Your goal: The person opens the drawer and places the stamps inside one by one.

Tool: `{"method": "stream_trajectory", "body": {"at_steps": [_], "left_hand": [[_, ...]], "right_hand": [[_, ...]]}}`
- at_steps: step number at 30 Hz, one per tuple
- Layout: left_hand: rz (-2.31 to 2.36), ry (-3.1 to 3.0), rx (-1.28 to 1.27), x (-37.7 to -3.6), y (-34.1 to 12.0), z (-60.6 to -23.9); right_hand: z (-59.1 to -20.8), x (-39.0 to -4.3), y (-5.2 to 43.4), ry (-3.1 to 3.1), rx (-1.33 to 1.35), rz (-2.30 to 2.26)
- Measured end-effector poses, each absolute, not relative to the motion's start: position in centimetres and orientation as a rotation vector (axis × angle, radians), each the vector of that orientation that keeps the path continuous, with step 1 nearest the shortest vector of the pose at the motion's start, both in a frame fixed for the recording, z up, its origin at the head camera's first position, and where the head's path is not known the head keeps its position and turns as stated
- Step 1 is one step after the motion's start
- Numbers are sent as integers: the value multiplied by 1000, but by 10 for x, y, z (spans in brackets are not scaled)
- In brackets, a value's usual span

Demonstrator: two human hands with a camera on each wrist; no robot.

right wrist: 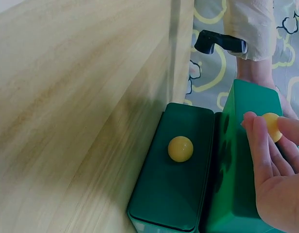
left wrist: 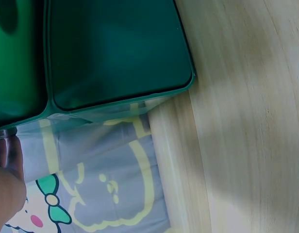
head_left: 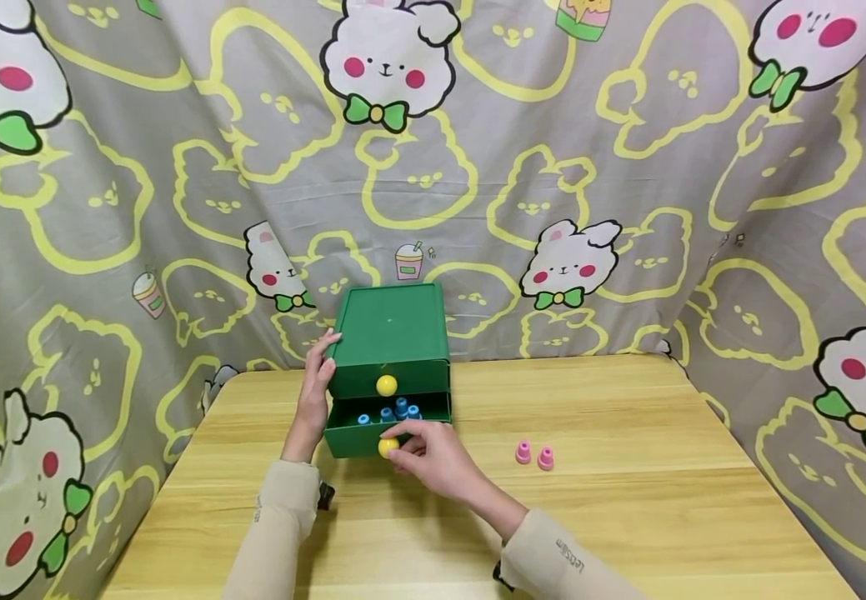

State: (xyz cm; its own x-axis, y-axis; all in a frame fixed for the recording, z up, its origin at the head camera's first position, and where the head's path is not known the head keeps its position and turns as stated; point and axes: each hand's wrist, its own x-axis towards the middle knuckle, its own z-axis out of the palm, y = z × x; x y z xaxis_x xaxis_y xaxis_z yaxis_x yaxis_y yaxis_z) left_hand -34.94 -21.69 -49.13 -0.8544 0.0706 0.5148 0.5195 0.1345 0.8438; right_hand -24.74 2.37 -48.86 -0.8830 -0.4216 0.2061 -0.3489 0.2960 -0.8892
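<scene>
A makeshift recording booth: cartoon-bunny cloth [head_left: 478, 167] hung as walls round a small wooden table [head_left: 628, 517]

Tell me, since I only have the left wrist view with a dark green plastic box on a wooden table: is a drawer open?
Observer: Yes. In the head view the lower drawer of the green plastic box is pulled out; the upper one is closed.
Operator: Anything inside it?
Observer: Several small blue plastic pegs stand in it.
Operator: What is the right hand doing?
Observer: The right hand pinches the lower drawer's round yellow knob.
Operator: And the left hand?
Observer: The left hand rests against the box's left side.
Operator: Anything else on the table?
Observer: Two small pink plastic pegs stand to the right of the box.
</scene>
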Motion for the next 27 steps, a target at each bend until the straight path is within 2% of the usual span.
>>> {"method": "stream_trajectory", "body": {"at_steps": [16, 27], "left_hand": [[-1788, -2084, -577, -349, -217, -490], [-1809, -2098, -579, -325, -209, -465]], "right_hand": [[-488, -262, 25, 2480, -733, -1707], [-492, -271, 25, 2487, -704, -1713]]}}
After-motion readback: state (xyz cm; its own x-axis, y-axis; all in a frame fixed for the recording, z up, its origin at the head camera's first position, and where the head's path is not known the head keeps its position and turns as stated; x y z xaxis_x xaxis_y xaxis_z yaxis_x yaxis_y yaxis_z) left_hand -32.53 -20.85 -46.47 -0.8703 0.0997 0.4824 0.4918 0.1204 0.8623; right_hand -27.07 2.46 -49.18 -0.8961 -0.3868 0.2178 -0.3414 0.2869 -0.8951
